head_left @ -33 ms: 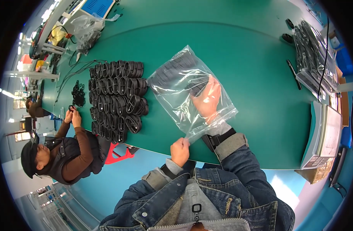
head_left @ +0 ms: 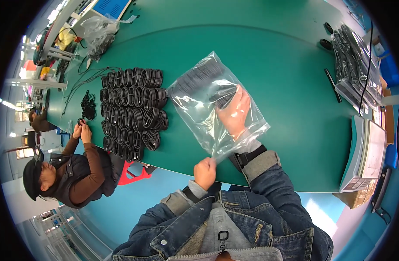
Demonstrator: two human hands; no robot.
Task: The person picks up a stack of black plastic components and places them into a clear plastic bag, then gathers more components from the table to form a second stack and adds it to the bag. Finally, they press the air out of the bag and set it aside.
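Head view: almost no change since the prior frame; left hand [head_left: 204,173] and the gathered edge of the clear bag [head_left: 198,114] shifted a touch rightward, right hand [head_left: 235,114] about the same. Probably still the same loading step. Clear bag lies slanted on the green table [head_left: 290,135]. Packed black bundles [head_left: 201,77] at its far end; rows of coiled cables [head_left: 130,98] just left of it. Left grip: narrow, fist pinching the clear bag's near edge, forearm up from below. Right grip: inside the clear bag, seemingly closed on a dark bundle [head_left: 224,101], fingers pointing away from wearer, back of hand up, wrist at the bag's near-right edge.
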